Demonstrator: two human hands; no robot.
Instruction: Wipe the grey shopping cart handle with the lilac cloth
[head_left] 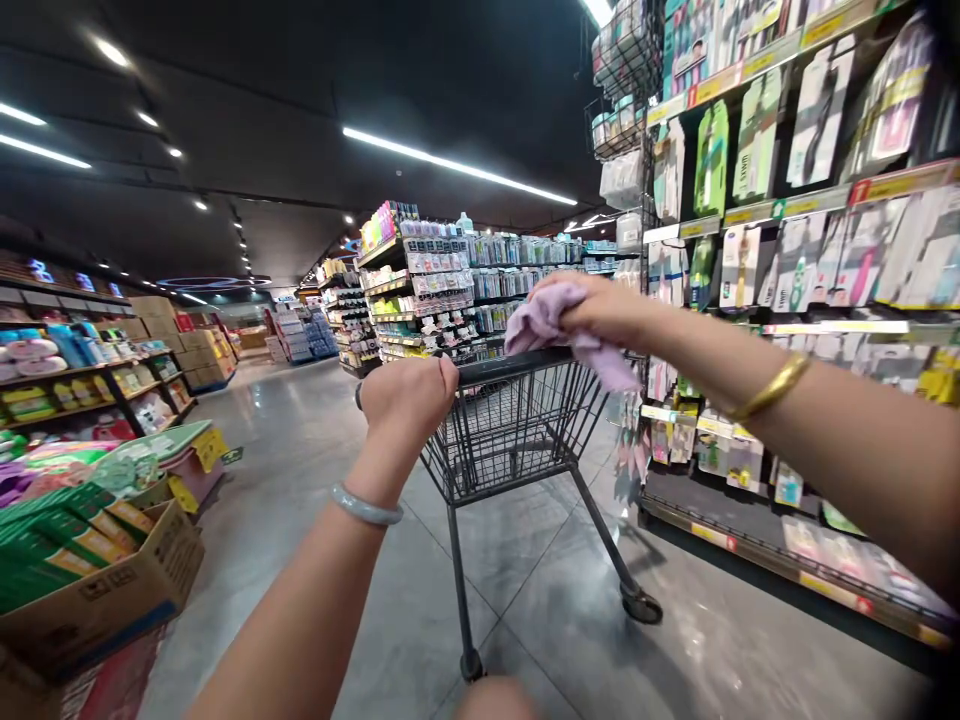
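A dark metal shopping cart [517, 430] stands in front of me on the floor. My left hand [411, 388] is wrapped around the left part of its handle [510, 366], with a pale bangle on that wrist. In my right hand [589, 305] is a crumpled light purple cloth [546, 325], held just over the right part of the handle; part of it hangs down beside the bar. Whether the cloth presses on the bar is hard to make out. A gold bangle circles my right wrist. The wire basket shows no goods that I can see.
Close on the right rises a rack of packaged toothbrushes [742, 265], its bottom shelf [750, 525] near the cart's wheel. At the left sits a cardboard box [142, 570] of green packs. More shelves [435, 280] stand ahead, with grey tiled floor [285, 430] between.
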